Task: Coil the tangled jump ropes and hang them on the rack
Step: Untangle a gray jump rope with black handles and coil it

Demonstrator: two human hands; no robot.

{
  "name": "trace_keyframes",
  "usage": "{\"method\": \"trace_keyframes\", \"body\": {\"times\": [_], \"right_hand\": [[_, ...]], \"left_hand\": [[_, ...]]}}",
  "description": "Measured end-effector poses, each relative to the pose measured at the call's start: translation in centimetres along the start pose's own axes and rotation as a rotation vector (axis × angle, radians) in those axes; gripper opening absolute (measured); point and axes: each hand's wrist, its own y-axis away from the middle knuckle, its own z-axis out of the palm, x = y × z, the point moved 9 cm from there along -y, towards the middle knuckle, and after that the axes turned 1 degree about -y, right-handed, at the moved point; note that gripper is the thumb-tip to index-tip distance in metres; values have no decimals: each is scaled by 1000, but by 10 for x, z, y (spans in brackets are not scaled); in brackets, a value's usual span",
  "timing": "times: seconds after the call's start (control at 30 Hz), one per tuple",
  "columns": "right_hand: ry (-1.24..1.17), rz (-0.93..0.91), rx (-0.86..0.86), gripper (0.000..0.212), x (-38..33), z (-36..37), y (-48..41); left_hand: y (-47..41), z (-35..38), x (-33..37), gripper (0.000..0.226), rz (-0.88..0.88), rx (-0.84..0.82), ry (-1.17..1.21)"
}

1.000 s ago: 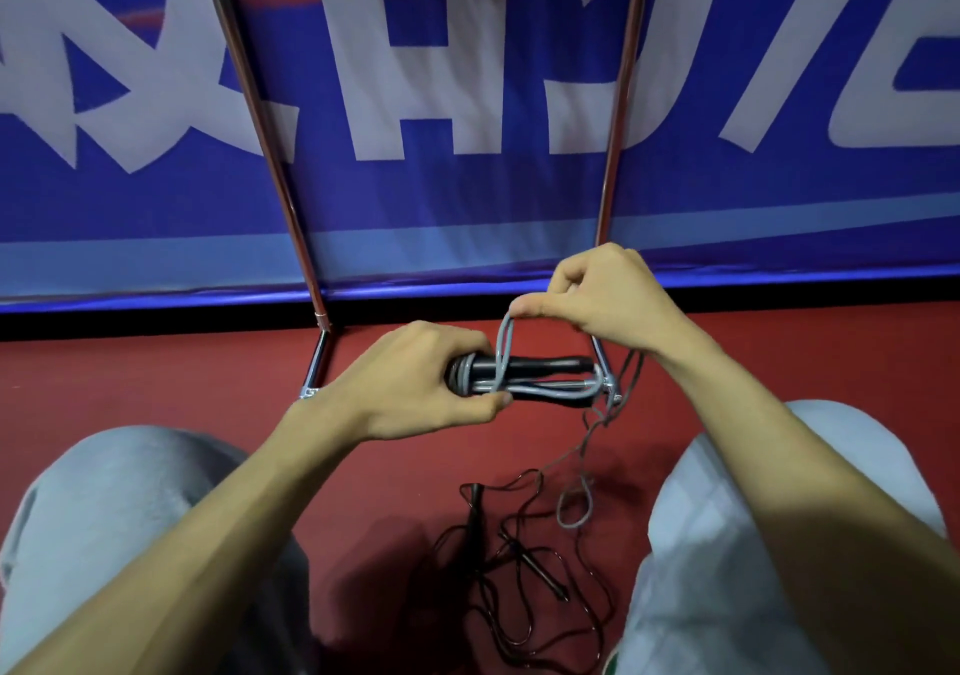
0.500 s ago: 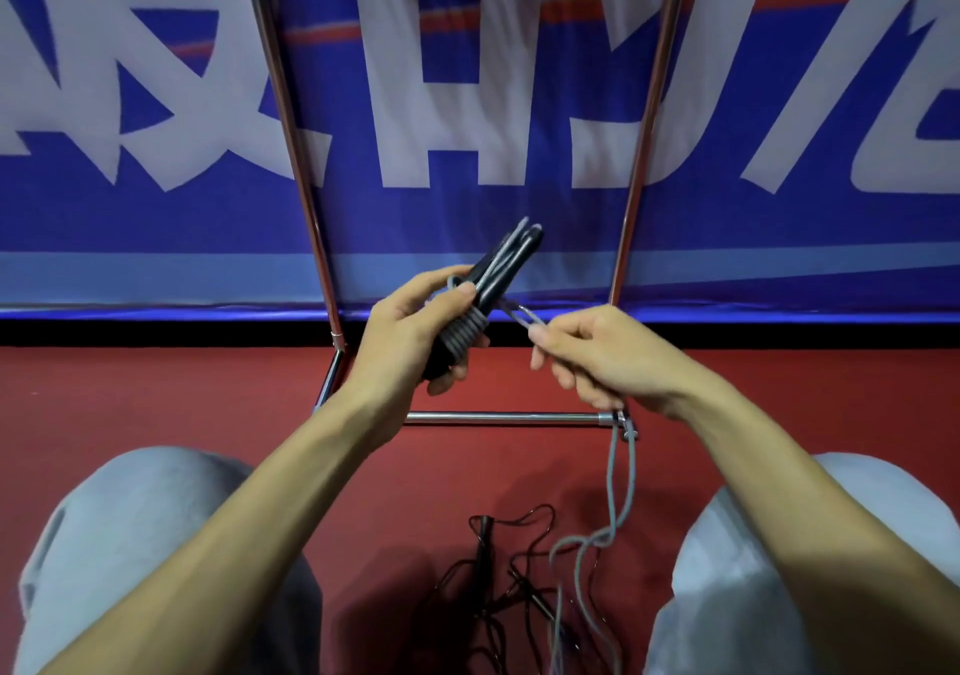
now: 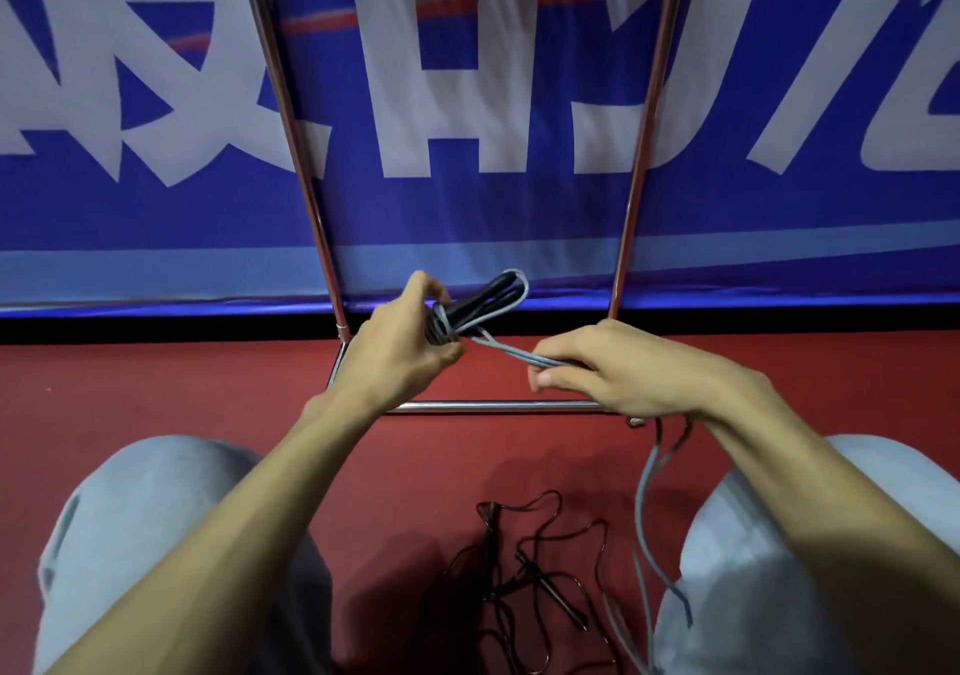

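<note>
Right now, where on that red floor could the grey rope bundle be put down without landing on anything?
Bare red floor lies left of the chrome rack's base bar, ahead of the left knee. Between the knees it is crowded: the tangled black jump rope sprawls there.

Sports hall, red court floor, blue banner, jump ropes

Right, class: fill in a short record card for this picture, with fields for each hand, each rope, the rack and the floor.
left hand: grips the black handles, grey cord wound round them
right hand: closed on the grey rope, drawn taut from the handles
grey rope tail: hangs from the right hand to the floor
black rope: loose tangle on the floor between the knees
rack: metal frame, base bar on the floor, against a blue banner
floor: red
</note>
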Motion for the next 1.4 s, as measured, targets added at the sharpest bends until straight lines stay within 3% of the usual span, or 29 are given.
{"method": "trace_keyframes", "body": {"times": [0.13, 0.23, 0.33, 0.47, 0.6, 0.7, 0.87, 0.97, 1.07, 1.2, 1.3, 1.4], "right_hand": [[41, -108, 208, 17, -7, -13, -5], [-56, -50, 449, 16, 7, -36, -1], [-112, 96, 661, 28, 30, -54, 8], [-171, 290, 770, 43, 44, -64, 18], [-428, 360, 700, 40, 62, -53, 14], [-697, 307, 651, 30, 64, -42, 8], [-793, 211, 582, 11, 48, -33, -3], [-684, 247, 512, 41, 44, -25, -7], [-654, 195, 373, 29, 28, -16, -11], [-593, 212, 106, 32, 18, 4, -12], [-473, 262, -144, 27, 13, 24, -3], [-219, 257, -257, 26, 15, 27, 5]], "left_hand": [[3, 21, 15, 49, 185, -132, -398], [8, 22, 27, 43, 256, -157, -393], [16, 25, 41, 57, 310, -170, -399], [25, 25, 59, 66, 383, -115, -350], [28, 18, 62, 52, 414, -79, -180], [32, 17, 63, 46, 370, -83, -68], [30, 15, 60, 16, 233, -115, 304], [24, 8, 49, 34, 90, -92, 591], [20, 2, 44, 45, 10, -61, 770], [14, -3, 33, 25, -24, 13, 723], [10, -2, 30, 13, 43, 5, 455], [3, -12, 21, 16, 56, 87, 265]]}}
